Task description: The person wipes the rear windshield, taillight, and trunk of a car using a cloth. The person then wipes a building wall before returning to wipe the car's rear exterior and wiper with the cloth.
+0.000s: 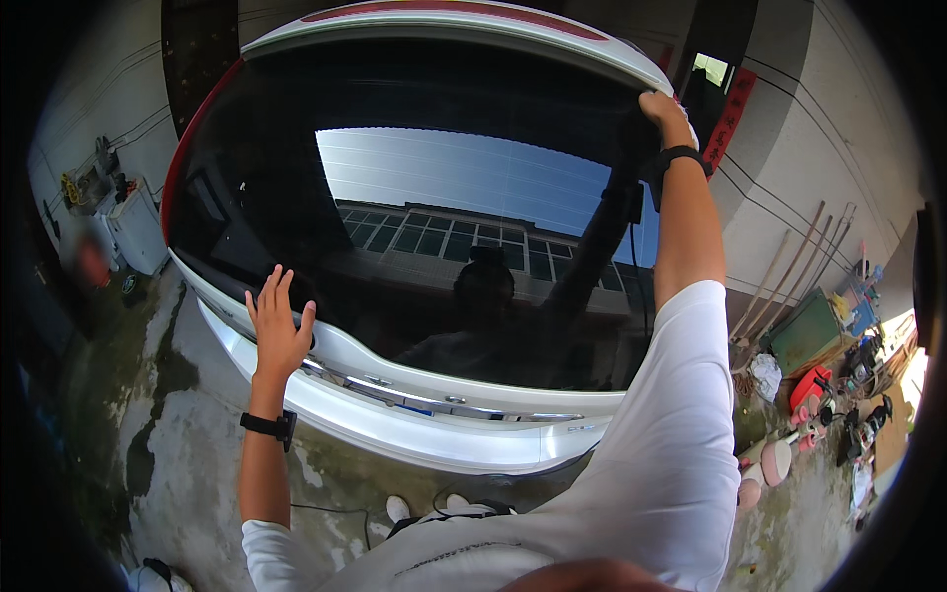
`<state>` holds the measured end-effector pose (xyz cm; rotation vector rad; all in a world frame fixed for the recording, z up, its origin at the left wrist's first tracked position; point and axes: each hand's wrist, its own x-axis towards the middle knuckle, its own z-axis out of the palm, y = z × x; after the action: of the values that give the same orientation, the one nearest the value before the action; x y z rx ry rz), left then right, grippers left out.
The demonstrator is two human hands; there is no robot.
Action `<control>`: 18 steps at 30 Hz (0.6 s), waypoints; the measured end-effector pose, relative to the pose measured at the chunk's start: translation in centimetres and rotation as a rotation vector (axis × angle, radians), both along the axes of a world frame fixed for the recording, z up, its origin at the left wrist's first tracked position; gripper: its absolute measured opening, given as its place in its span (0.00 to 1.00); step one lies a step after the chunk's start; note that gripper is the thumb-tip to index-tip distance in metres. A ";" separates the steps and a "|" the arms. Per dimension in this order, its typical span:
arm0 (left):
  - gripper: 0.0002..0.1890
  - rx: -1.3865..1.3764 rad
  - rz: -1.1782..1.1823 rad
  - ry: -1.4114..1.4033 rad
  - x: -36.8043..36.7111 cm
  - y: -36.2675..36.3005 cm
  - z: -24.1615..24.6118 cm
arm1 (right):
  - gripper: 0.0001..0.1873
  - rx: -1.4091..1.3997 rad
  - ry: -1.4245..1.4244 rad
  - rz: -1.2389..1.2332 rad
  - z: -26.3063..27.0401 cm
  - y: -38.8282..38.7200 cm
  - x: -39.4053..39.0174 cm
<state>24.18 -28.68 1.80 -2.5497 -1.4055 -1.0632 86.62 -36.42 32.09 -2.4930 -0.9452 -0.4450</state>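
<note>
A white car's tailgate with a dark rear window point(414, 311) fills the middle of the view; sky and a building are reflected in the glass. My left hand point(281, 325) is spread at the lower left edge of the window, fingers apart, holding nothing. My right hand point(664, 111) is curled at the upper right edge of the tailgate, with something white, perhaps a cloth, beside it; its grip is partly hidden. Below the window runs a chrome strip, and under it lies the white rear bumper point(473, 448). Both wrists wear black bands.
Long-handled tools point(784, 274) lean on the right wall near a green cabinet point(810, 333), a red basin point(810, 385) and pink items. A white appliance point(139, 229) stands at left. A cable point(333, 509) crosses the concrete floor near my shoes.
</note>
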 end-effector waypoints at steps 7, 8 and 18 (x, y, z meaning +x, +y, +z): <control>0.29 0.044 -0.002 -0.073 0.9 0.0 -1.0 | 0.33 -0.086 -0.146 0.132 -0.4 0.7 -2.5; 0.29 0.052 -0.001 -0.071 1.2 -0.1 -0.8 | 0.33 -0.081 -0.196 0.179 -0.9 0.9 -2.9; 0.29 0.054 0.004 -0.090 0.4 -0.2 -0.6 | 0.27 0.022 -0.319 0.402 -4.5 -1.0 -3.7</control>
<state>24.57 -28.90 1.21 -2.4905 -1.3809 -1.2126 82.94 -37.42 27.56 -2.1684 -1.5153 -0.7217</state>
